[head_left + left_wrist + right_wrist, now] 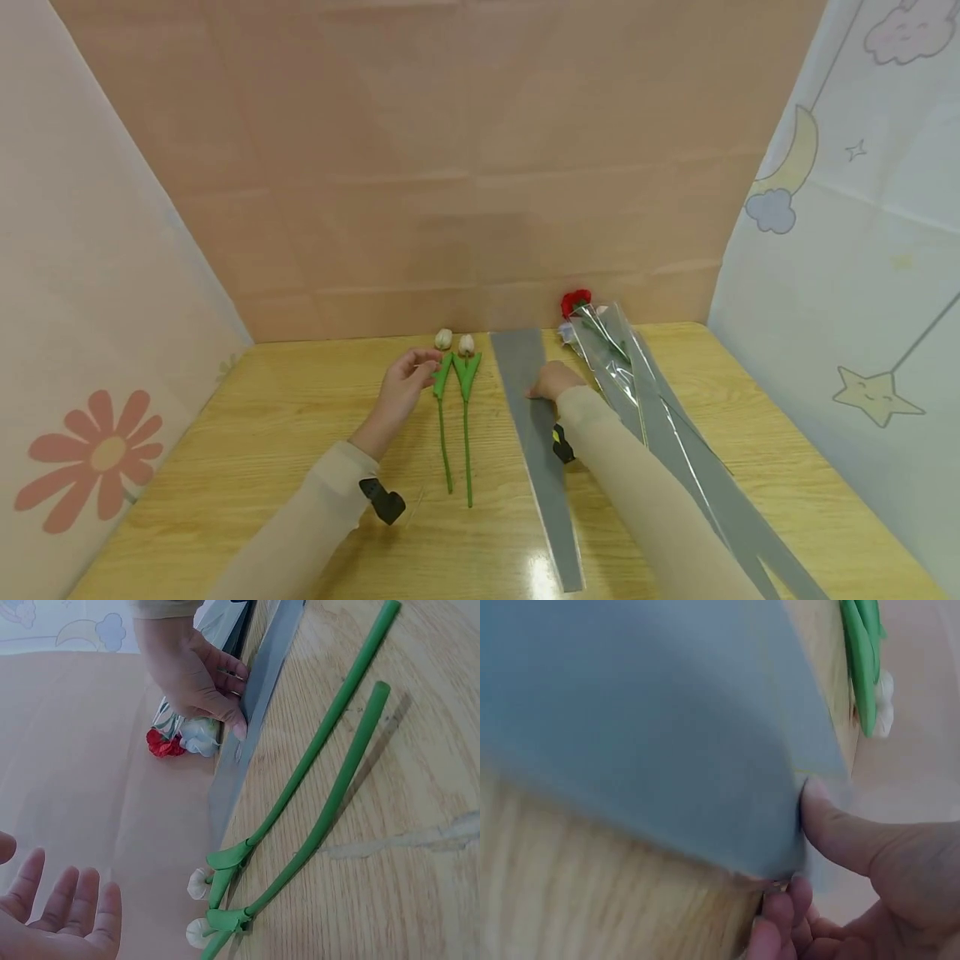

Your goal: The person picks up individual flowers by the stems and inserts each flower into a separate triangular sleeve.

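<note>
Two white tulips with green leaves and stems, the left tulip (442, 379) and the right tulip (467, 383), lie side by side on the table. Beside the left one is my left hand (401, 387), its fingers loosely extended; in the left wrist view they hold nothing. A long, tapering grey flower sleeve (546, 475) lies flat to the right of the tulips. My right hand (557, 382) pinches its right edge near the wide end, thumb on top and fingertips under the edge in the right wrist view (817, 825).
To the right, clear-and-grey wrapped flowers lie slanted, with a red flower (576, 302) and a pale blue flower (567, 333) at the far end. My right forearm (645, 492) crosses over their wrapping (675, 417). A backdrop (465, 167) stands behind the wooden table (300, 417).
</note>
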`<state>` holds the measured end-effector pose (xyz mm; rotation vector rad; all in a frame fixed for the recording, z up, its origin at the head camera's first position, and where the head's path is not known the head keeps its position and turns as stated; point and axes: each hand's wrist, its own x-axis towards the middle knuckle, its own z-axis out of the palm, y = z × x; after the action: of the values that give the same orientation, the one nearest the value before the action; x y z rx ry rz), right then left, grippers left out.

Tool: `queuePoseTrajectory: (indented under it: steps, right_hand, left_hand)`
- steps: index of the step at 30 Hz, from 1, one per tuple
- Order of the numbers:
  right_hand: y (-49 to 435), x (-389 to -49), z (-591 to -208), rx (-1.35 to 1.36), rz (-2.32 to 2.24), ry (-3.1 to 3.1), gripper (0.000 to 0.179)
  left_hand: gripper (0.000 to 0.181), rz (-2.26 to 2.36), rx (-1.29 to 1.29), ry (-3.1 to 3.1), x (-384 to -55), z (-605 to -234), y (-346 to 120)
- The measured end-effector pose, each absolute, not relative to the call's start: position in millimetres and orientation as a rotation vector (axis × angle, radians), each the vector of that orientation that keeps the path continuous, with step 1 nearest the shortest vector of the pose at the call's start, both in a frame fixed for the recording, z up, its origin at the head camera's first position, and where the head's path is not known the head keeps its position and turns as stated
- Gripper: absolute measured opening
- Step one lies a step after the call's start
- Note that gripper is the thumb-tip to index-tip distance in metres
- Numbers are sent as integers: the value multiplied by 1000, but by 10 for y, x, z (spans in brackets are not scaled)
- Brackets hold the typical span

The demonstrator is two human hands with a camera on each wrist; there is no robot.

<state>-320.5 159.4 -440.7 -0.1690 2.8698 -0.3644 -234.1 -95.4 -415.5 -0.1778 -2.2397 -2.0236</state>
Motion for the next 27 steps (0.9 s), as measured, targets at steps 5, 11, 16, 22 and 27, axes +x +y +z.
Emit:
queuePoseTrajectory:
  steps: [5, 11, 16, 22, 27]
  right_hand:
    - [1592, -3286, -4406, -176, -420, 2830, 47]
    - [1652, -3615, -4672, -243, -399, 2831, 38]
    - [1655, -3496, -4518, -131, -589, 2838, 34]
    - [1643, -3257, -4279, -87, -625, 2957, 47]
    - [1674, -3257, -4286, -105, -656, 2996, 50]
  left_hand:
    - [25, -2015, -178, -2242, -2362, -4167, -954]
    - [23, -2011, -178, -2265, -2379, -4170, -955]
    - [24, -2016, -196, -2274, -2389, -4177, -961]
    - [23, -2005, -193, -2267, -2399, -4169, -941]
    - [22, -2003, -186, -2254, -2416, -4188, -902]
